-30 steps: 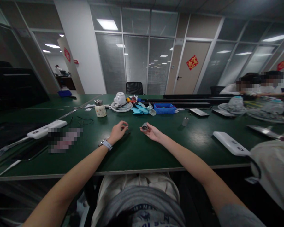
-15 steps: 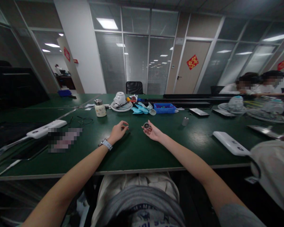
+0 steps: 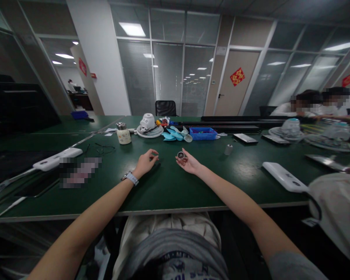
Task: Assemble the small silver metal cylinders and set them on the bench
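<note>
My right hand (image 3: 189, 162) lies palm up on the green table (image 3: 169, 186) and holds a small round metal part (image 3: 180, 155) in its fingertips, its round face turned up toward me. My left hand (image 3: 145, 161), with a watch (image 3: 130, 177) on its wrist, rests a short way to the left. Its fingers are curled together in a pinch over a thin dark object on the table that I cannot make out.
Farther back stand a small white jar (image 3: 124, 136), a white fan grille (image 3: 149, 130), blue fan blades (image 3: 175, 134), a blue bin (image 3: 203, 133) and a small metal cylinder (image 3: 228, 149). White power strips (image 3: 282, 177) lie at both sides. Other people sit at the right.
My right hand has turned the metal part so its round face points up, and shifted slightly right and away. The left hand has stayed where it was.
</note>
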